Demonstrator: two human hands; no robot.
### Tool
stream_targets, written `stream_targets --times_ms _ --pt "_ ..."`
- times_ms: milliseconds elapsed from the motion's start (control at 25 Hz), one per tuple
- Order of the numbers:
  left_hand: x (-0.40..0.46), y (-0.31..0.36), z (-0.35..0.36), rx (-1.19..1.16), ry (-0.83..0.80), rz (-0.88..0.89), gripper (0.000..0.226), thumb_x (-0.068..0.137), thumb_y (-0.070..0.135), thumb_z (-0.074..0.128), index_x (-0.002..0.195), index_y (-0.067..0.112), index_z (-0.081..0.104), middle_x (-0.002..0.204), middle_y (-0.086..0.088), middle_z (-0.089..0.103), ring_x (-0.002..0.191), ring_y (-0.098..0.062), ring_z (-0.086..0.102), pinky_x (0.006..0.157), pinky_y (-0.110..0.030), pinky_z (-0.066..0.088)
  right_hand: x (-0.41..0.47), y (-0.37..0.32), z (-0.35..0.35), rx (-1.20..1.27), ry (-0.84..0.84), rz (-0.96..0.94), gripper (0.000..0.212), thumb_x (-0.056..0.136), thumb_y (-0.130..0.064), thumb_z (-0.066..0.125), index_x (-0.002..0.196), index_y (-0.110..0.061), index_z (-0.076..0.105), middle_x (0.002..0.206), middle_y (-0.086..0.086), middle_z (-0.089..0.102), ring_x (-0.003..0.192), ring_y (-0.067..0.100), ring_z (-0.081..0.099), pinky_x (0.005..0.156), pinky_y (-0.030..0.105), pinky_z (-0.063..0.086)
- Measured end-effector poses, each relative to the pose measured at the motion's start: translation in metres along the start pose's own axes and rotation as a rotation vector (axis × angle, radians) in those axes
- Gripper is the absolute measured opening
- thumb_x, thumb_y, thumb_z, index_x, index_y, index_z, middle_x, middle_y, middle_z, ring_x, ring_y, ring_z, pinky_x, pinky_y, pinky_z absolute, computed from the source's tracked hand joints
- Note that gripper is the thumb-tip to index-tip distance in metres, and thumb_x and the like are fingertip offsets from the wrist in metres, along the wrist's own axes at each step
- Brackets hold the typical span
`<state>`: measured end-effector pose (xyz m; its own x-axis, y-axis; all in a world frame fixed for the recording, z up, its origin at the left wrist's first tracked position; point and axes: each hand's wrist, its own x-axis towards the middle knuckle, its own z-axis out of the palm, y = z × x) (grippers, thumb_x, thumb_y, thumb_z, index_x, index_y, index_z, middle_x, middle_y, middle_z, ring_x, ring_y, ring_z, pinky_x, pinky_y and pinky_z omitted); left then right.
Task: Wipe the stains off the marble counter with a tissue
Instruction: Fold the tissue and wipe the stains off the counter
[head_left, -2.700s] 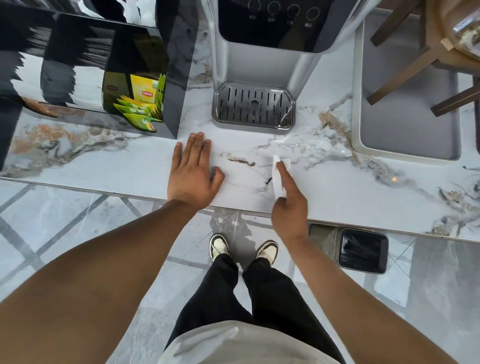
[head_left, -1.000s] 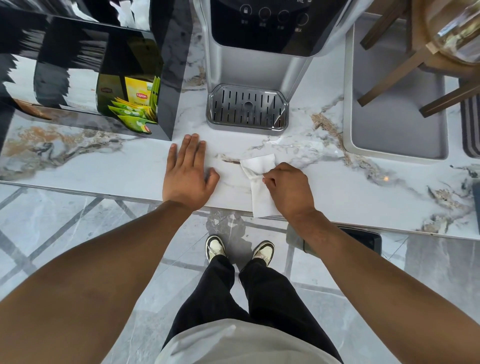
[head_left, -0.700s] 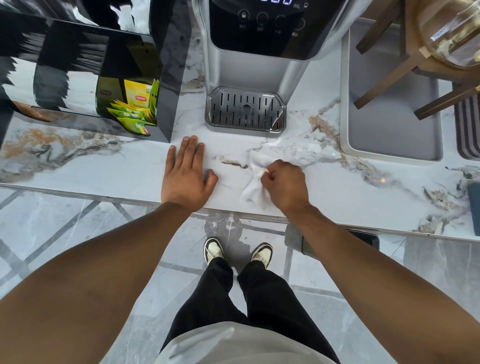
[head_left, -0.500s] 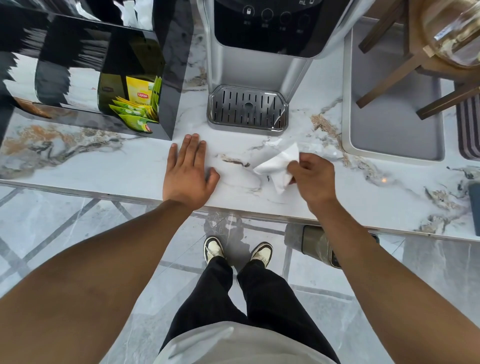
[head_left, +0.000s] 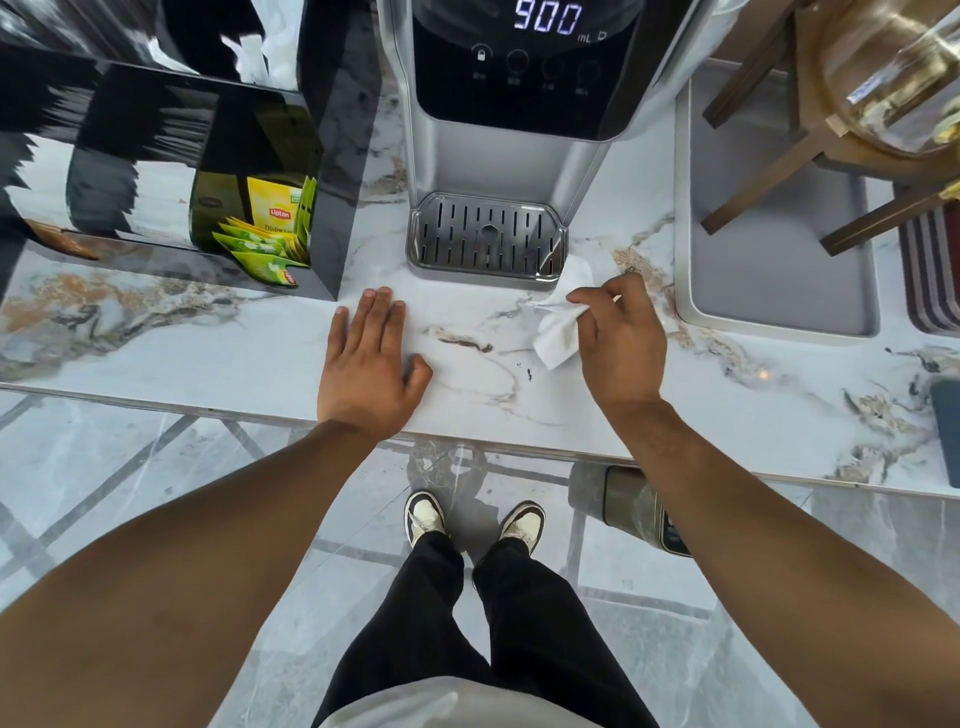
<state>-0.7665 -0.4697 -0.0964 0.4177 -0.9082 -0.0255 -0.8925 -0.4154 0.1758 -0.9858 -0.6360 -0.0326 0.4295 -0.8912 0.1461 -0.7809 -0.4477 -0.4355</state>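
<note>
White marble with grey and rust veins makes up the desk (head_left: 208, 358) in front of me, above a grey tiled floor where my two shoes show. My left hand (head_left: 371, 371) lies flat on the marble near the front edge, fingers stretched out together, its grip open and holding nothing. My right hand (head_left: 618, 345) is lifted just above the surface, its grip closed on a crumpled white paper tissue (head_left: 561, 325) pinched between thumb and fingertips; the tissue hangs down and to the left from my fingers, its lower corner close to the marble. Just below that corner sit a few small dark specks (head_left: 529, 373) on the marble, and between my hands runs a brown streak that may be veining or a stain, I cannot tell which. Behind the tissue stands a silver water dispenser (head_left: 498, 150) with a slotted metal drip tray (head_left: 485, 240) and a lit "900" display. To the left is a glossy black box (head_left: 249, 171) holding yellow and green tea sachets (head_left: 265, 244). To the right lies a grey rectangular tray (head_left: 769, 280).
</note>
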Motion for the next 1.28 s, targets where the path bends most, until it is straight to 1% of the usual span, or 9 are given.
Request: stream_targets --times_ms 120,200,280,360,560,680,800,960,1280 --pt "-0.001 0.0 0.002 0.003 0.004 0.005 0.069 0.095 0.043 0.034 0.153 0.006 0.031 0.165 -0.012 0.023 0.155 -0.024 0.013 0.126 -0.049 0.009 -0.001 0.006 0.016 -0.168 -0.112 -0.001 0.014 0.087 -0.041 0.052 0.087 -0.027 0.054 0.072 -0.015 0.056 0.072 0.003 0.055 0.068 0.027 0.044" --pt "0.0 0.0 0.002 0.0 0.005 0.008 0.069 0.095 0.043 0.035 0.153 0.006 0.031 0.165 -0.012 0.023 0.155 -0.024 0.013 0.126 -0.049 0.009 -0.018 0.011 0.023 -0.12 -0.216 0.013 0.009 0.09 -0.024 0.053 0.097 -0.023 0.06 0.088 -0.005 0.06 0.086 0.021 0.055 0.077 0.038 0.046" --pt "0.001 -0.001 0.003 0.005 0.009 0.005 0.069 0.095 0.043 0.035 0.153 0.006 0.031 0.165 -0.013 0.024 0.155 -0.025 0.013 0.126 -0.05 0.01 -0.034 0.017 0.025 -0.122 -0.221 -0.128 0.033 0.088 0.0 0.053 0.119 -0.005 0.064 0.11 0.012 0.06 0.1 0.031 0.055 0.089 0.037 0.049" --pt "0.001 0.0 0.002 0.006 0.015 0.006 0.069 0.095 0.043 0.035 0.153 0.005 0.032 0.165 -0.013 0.024 0.155 -0.025 0.014 0.126 -0.05 0.01 -0.035 0.022 0.019 -0.088 -0.246 -0.182 0.04 0.083 0.004 0.056 0.123 0.003 0.062 0.116 0.019 0.057 0.105 0.037 0.055 0.097 0.035 0.047" --pt "0.0 0.001 0.0 -0.013 0.022 0.011 0.07 0.093 0.043 0.033 0.152 0.004 0.033 0.163 -0.014 0.027 0.155 -0.026 0.016 0.125 -0.051 0.011 -0.026 0.024 0.004 -0.125 -0.412 -0.162 0.038 0.09 -0.011 0.059 0.126 0.002 0.059 0.127 0.017 0.047 0.115 0.031 0.05 0.105 0.027 0.039" --pt "0.0 0.001 0.0 -0.013 0.024 0.012 0.069 0.094 0.043 0.033 0.151 0.004 0.034 0.163 -0.014 0.027 0.154 -0.027 0.017 0.125 -0.051 0.011 -0.009 0.017 0.005 -0.127 -0.39 -0.124 0.024 0.092 -0.011 0.061 0.113 -0.003 0.07 0.118 0.015 0.055 0.105 0.03 0.059 0.093 0.015 0.034" --pt "0.0 0.001 0.001 -0.018 0.029 0.014 0.069 0.094 0.043 0.033 0.151 0.004 0.034 0.163 -0.014 0.028 0.154 -0.027 0.017 0.125 -0.051 0.011 0.007 0.01 0.007 -0.116 -0.322 -0.021 0.023 0.091 -0.013 0.061 0.11 -0.013 0.074 0.103 0.015 0.063 0.095 0.033 0.062 0.078 0.027 0.041" --pt "0.0 0.0 0.0 -0.012 0.026 0.013 0.07 0.094 0.043 0.034 0.152 0.004 0.033 0.163 -0.014 0.027 0.154 -0.027 0.017 0.125 -0.051 0.011 0.008 0.006 0.013 -0.024 -0.214 0.067 0.031 0.09 -0.009 0.058 0.116 -0.02 0.072 0.1 0.014 0.061 0.092 0.032 0.062 0.08 0.032 0.049" --pt "-0.001 0.001 -0.001 -0.001 0.011 0.014 0.069 0.095 0.043 0.034 0.152 0.005 0.032 0.164 -0.014 0.025 0.155 -0.027 0.015 0.125 -0.051 0.011 -0.024 0.0 0.006 0.115 -0.537 -0.349 0.032 0.082 0.013 0.064 0.103 -0.008 0.077 0.102 0.012 0.067 0.091 0.029 0.067 0.087 0.033 0.054"
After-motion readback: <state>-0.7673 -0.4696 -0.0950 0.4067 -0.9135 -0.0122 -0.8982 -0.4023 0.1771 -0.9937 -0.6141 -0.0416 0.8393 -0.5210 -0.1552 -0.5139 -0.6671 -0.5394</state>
